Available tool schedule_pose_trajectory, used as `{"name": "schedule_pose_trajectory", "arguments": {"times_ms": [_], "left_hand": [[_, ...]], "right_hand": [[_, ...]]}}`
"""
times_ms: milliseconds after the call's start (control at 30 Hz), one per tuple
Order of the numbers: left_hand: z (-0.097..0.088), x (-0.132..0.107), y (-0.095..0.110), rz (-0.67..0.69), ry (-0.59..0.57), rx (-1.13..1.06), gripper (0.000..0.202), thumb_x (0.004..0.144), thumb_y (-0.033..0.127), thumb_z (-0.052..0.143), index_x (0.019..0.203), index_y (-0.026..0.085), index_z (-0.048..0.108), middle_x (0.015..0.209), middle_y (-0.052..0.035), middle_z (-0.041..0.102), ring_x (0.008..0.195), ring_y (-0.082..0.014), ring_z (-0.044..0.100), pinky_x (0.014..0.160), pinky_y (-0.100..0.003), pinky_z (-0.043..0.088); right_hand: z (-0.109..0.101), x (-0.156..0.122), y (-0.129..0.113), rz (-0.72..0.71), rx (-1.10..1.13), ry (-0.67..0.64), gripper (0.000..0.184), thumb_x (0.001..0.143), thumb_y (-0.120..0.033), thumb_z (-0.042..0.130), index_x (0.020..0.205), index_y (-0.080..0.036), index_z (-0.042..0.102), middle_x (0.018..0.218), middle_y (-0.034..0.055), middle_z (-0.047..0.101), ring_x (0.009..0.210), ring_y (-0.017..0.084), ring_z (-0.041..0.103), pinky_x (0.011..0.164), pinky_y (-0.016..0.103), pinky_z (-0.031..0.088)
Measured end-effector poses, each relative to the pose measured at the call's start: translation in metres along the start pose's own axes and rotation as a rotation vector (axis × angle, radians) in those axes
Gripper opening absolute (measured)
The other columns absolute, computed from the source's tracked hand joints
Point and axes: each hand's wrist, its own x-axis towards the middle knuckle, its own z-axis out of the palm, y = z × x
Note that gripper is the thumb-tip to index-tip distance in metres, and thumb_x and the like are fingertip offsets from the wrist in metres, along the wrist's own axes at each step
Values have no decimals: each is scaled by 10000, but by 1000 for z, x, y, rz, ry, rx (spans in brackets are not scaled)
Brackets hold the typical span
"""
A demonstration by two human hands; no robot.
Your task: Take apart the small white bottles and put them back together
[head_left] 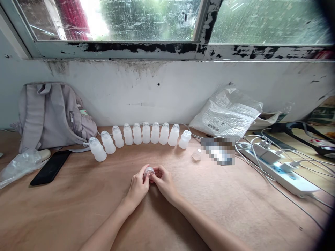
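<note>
My left hand (139, 183) and my right hand (162, 179) meet above the table, both closed on a small bottle collar (149, 171). It is round and whitish with a see-through middle, pinched between thumbs and fingers; its underside is hidden. Behind them several frosted baby bottles (137, 134) stand upright in a curved row, most topped with clear domed caps. The bottle at the right end (185, 139) has an open neck and no cap. A clear domed cap (196, 155) lies on the tabletop to the right of my right hand.
On the left are a grey backpack (56, 115), a black phone (51, 168) and a clear plastic bag (22, 165). A white mailing bag (227, 113) leans against the wall. At right lies a power strip (285, 172) with plugs and loose cables, beside a blurred-out patch.
</note>
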Motion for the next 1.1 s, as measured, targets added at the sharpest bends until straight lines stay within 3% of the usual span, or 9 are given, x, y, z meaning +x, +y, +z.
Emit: {"name": "schedule_pose_trajectory", "arguments": {"times_ms": [200, 533, 800, 1100], "left_hand": [[1, 0, -1, 1, -7, 25, 373, 789, 226, 412, 1150, 178, 497, 946, -80, 652, 777, -182, 617, 683, -284, 484], [1, -2, -3, 24, -13, -52, 439, 820, 257, 383, 1257, 210, 395, 955, -69, 653, 789, -172, 613, 702, -280, 485], [5, -5, -1, 93, -24, -49, 416, 806, 206, 388, 1219, 221, 442, 1115, -62, 586, 902, -180, 588, 800, -315, 469], [-3, -6, 5, 161, -50, -22, 357, 798, 175, 379, 1128, 236, 502, 1077, -30, 601, 924, -164, 575, 803, -278, 464]], "right_hand": [[0, 1, 0, -11, -49, 11, 107, 695, -264, 555, 734, -171, 522, 675, 20, 600, 518, 122, 539, 480, 253, 467], [-1, 7, 3, -51, -128, -20, 89, 704, -229, 504, 760, -194, 444, 655, -20, 548, 506, 109, 533, 458, 231, 453], [-5, 15, 8, 20, -163, -16, 104, 670, -196, 487, 679, -208, 384, 523, -67, 473, 405, 89, 462, 352, 193, 363], [-6, 14, -2, -21, -302, 18, 106, 622, -163, 497, 606, -198, 398, 517, -62, 458, 484, 92, 425, 432, 196, 323]]}}
